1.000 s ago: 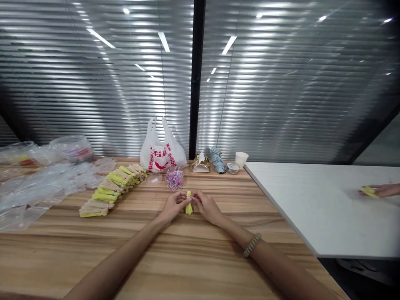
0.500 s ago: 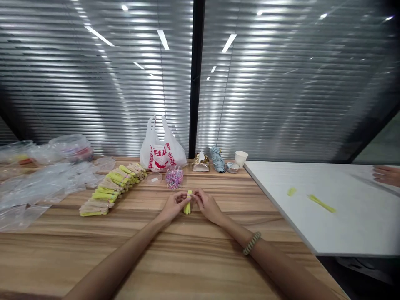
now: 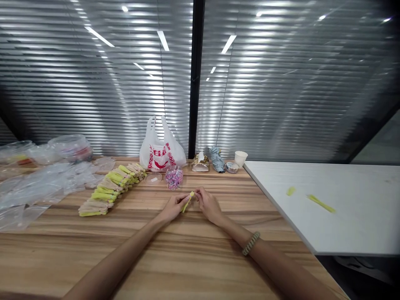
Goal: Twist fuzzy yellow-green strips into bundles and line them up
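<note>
One slim yellow bundle [image 3: 186, 205] sits between the person's two hands, just above the middle of the wooden table [image 3: 162, 258]. The left hand [image 3: 171, 207] grasps it, thumb and fingers pinched near its far end. The right hand [image 3: 208, 205] has its fingertips bent close to that same end; whether they grip anything, one cannot tell. Half a second ago the bundle hangs almost straight toward the near edge and looks broad; now it slants, its loose ends pointing near and left, and shows a narrower side. Both forearms keep nearly the same place, the green bracelet [image 3: 251, 243] on the right one. At far right, another person's hand, visible in the earlier frames, is gone from over the white table [image 3: 353, 233], while a yellow strip [image 3: 321, 203] and a small yellow piece [image 3: 291, 191] stay where they lie. The row of tied bundles [image 3: 108, 191] on the left is unchanged, as are the clear tub of purple and pink bands [image 3: 174, 178] beyond the hands, the white plastic bag [image 3: 162, 154] behind it and the paper cup [image 3: 241, 158] farther right.
</note>
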